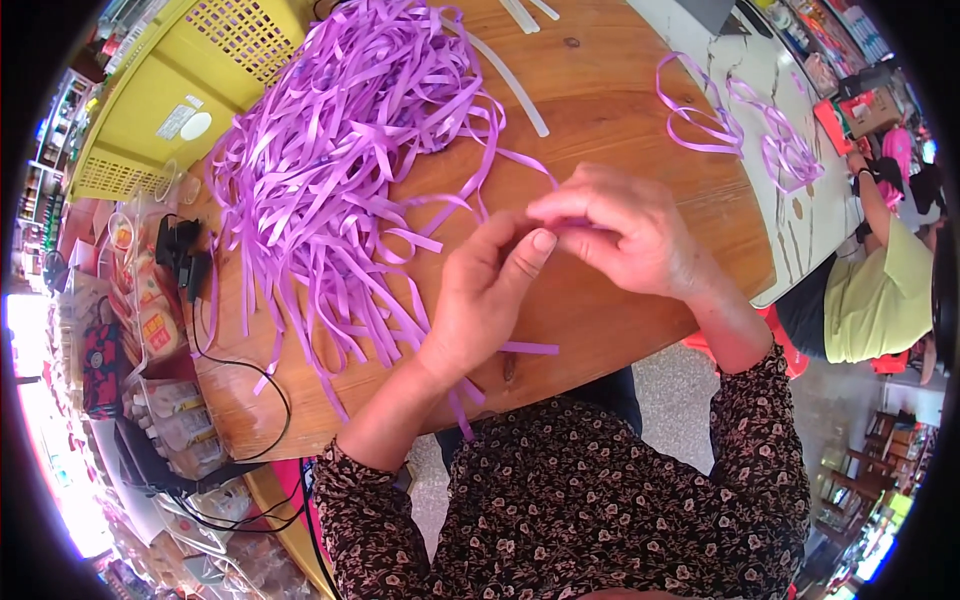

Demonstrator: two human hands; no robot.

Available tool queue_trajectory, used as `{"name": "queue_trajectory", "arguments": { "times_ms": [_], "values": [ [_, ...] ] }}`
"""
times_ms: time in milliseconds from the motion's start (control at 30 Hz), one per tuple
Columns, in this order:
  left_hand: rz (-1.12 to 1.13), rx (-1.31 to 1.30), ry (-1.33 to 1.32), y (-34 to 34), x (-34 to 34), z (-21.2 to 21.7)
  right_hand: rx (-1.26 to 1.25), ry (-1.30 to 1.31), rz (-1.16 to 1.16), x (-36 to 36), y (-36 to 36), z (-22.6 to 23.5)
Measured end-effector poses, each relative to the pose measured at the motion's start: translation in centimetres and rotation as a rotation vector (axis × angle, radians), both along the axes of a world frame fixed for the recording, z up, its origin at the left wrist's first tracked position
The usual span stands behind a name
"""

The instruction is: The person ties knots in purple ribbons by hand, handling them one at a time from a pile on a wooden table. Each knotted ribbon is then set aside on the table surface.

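Note:
In front of me, over the wooden table, my left hand and my right hand meet fingertip to fingertip. Both are closed in a pinch around a purple ribbon, which runs in from the heap and is mostly hidden by my fingers. A bit of purple shows under the right fingers. Just left of my hands lies a large tangled heap of purple ribbons, with loose ends spreading toward the near table edge. One ribbon end sticks out beside my left wrist.
Translucent white sticks lie on the wooden table beyond my hands. Ribbon loops rest at the right, partly on a white marbled surface. At left are a yellow basket and a black corded tool. Another person is at far right.

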State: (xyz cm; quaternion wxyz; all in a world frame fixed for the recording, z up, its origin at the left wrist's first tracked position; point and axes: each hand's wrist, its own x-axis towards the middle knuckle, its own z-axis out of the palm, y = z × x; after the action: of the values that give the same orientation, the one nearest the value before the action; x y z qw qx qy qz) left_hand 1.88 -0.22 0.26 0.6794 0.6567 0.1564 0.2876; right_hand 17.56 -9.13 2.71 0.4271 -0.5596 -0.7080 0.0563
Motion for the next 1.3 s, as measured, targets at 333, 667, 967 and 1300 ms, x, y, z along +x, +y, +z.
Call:
{"name": "queue_trajectory", "arguments": {
  "times_ms": [333,667,967,1300],
  "values": [
    [0.445,1.222,0.254,4.8,-1.4,-0.3,-0.177,0.155,-0.157,2.5,-1.2,-1.7],
    [0.109,0.257,0.110,1.3,-1.1,-1.7,-0.369,0.634,-0.082,-0.1,0.5,-1.2],
    [0.150,-0.083,0.046,2.0,-1.5,-0.7,-0.170,0.051,-0.076,0.3,-0.2,-1.8],
    [0.159,0.094,0.036,2.7,-1.7,-1.4,-0.132,-0.070,-0.129,0.0,-0.8,-1.4]
  ]
}}
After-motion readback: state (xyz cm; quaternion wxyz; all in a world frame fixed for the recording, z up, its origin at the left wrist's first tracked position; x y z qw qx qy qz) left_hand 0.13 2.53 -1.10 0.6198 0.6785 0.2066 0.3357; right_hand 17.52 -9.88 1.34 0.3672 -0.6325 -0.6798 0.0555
